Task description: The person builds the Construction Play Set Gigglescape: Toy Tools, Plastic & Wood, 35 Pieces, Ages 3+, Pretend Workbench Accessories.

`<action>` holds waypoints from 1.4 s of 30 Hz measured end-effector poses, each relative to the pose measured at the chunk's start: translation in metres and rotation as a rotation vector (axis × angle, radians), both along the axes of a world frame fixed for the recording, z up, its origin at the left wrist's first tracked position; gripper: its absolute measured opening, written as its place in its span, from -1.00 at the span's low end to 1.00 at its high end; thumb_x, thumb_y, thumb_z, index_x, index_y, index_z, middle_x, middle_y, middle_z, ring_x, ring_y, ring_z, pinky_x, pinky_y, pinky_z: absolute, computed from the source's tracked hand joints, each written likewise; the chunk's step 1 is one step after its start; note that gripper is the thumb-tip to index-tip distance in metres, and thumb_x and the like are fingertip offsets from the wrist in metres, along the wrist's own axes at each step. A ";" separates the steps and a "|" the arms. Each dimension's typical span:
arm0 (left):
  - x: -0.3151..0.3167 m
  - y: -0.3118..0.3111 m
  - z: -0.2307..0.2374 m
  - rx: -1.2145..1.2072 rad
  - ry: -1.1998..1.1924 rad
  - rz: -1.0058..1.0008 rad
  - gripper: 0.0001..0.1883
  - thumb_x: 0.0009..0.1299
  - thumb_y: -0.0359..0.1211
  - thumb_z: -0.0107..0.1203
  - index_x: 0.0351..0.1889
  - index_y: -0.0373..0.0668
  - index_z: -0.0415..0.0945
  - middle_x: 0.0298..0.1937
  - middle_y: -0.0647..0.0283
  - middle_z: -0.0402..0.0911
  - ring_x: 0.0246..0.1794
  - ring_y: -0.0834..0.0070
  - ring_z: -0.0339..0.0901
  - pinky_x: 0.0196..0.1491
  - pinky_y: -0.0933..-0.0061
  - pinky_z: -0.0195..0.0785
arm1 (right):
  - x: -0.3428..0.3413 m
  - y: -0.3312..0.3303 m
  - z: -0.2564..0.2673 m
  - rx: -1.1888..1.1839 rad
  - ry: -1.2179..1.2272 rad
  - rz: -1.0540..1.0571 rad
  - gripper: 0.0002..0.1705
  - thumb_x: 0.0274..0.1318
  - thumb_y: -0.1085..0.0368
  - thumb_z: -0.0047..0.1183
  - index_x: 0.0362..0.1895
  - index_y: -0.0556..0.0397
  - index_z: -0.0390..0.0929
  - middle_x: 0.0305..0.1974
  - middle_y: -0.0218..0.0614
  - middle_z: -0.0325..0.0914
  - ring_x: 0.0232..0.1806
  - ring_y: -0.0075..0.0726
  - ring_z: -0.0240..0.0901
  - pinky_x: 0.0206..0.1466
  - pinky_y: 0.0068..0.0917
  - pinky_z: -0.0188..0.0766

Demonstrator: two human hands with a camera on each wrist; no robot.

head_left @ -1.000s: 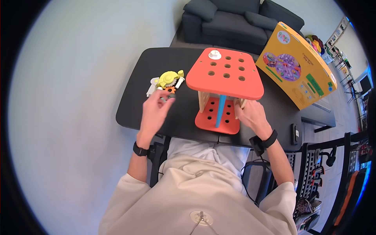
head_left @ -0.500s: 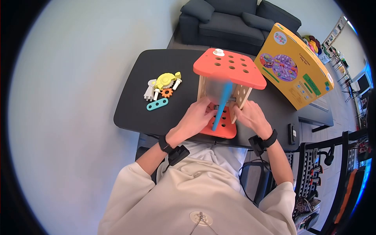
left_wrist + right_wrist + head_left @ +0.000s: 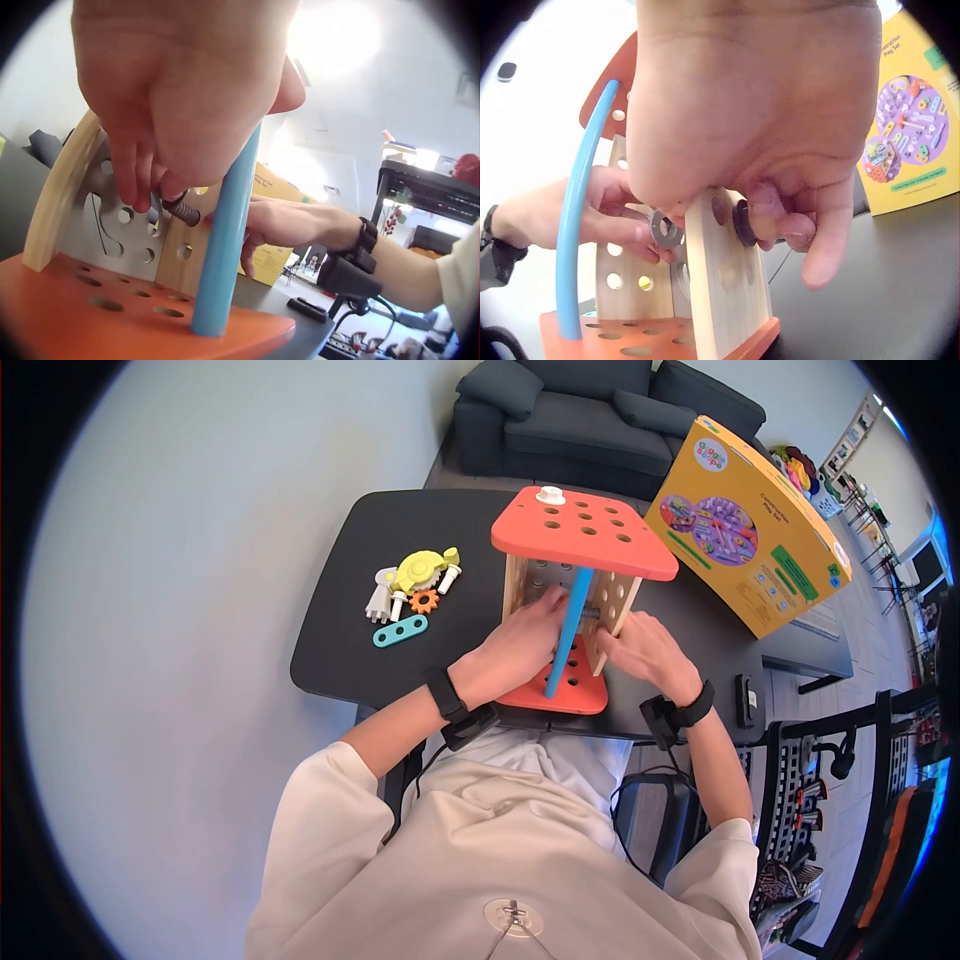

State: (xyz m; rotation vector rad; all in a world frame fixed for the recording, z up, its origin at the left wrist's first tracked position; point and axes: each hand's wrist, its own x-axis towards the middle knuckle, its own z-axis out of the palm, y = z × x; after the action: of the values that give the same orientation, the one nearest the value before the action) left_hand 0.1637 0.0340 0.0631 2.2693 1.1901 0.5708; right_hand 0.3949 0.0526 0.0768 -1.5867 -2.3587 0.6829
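Black counter (image 3: 335,645) carries the red-topped toy frame (image 3: 530,532), left fingers (image 3: 626,229) pinching a grey nut (image 3: 659,235) near the bolt (image 3: 184,212), right fingers (image 3: 829,251) gripping the wooden side panel (image 3: 731,307); fastening seems underway, needing careful alignment.

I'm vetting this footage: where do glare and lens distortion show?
Head view: corners black, smooth black tabletop bowed at its edges; left wrist: round white ceiling light blown out; right wrist: upper-left background washed white, blue round rod looks curved.
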 end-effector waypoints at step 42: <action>0.024 0.053 -0.058 0.173 -0.402 0.114 -0.77 0.59 -0.40 0.19 0.15 -0.22 0.52 -0.16 0.04 0.72 -0.40 0.23 0.67 -0.24 0.20 0.57 | -0.006 0.002 -0.050 0.085 0.356 -0.210 -0.49 0.48 0.08 -0.02 0.28 0.20 0.40 0.13 0.16 0.47 0.16 0.39 0.50 0.27 0.06 0.43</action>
State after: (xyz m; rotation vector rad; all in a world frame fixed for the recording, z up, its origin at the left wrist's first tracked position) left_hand 0.1874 0.0867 0.0051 2.0928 1.1024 1.1513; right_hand 0.3886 0.0543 0.0266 -1.5044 -1.9119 0.7378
